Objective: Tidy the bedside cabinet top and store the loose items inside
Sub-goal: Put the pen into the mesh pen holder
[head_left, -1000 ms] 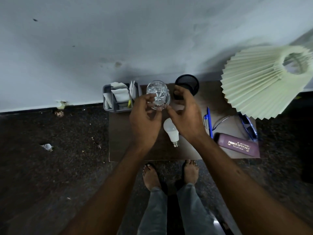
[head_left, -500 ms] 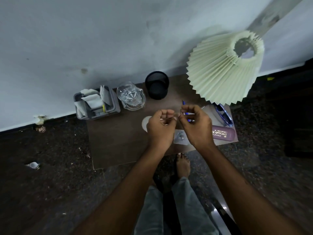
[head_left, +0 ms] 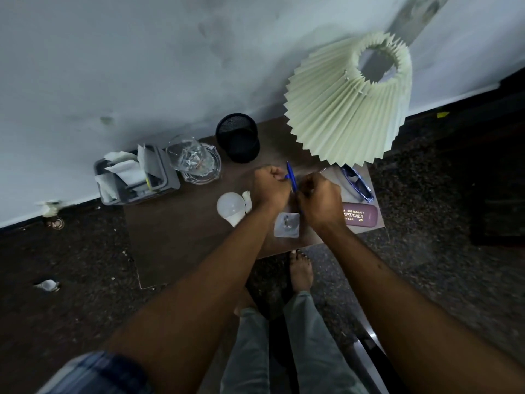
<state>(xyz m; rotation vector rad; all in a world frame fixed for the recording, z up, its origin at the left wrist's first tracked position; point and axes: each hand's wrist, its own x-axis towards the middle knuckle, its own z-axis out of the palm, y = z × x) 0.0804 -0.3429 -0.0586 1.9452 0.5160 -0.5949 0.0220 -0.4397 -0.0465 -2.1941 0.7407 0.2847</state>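
Here, seen from above, a person stands barefoot before a low brown table [head_left: 176, 240] set against a pale wall. Both hands meet over the middle of the table, curled around a blue pen [head_left: 291, 177]: the left hand [head_left: 270, 184] pinches it near the clip, and the right hand [head_left: 319, 201] is clenched around its lower part. The pen's tip end pokes up between the two hands.

A white light bulb [head_left: 231, 207] lies on the table just left of the left wrist. A small clear packet [head_left: 287, 224] lies below the hands, between the wrists. To the right, a mauve spectacle case [head_left: 360, 216] printed "OPTICALS" lies near the table's edge, with blue-framed glasses [head_left: 358, 183] just behind it.

Along the wall stand a grey tray of papers [head_left: 133, 174], a clear glass [head_left: 189, 155] resting on a glass dish, and a black mesh cup [head_left: 238, 137]. A pleated pale-green lampshade [head_left: 346, 106] rises over the right rear corner.
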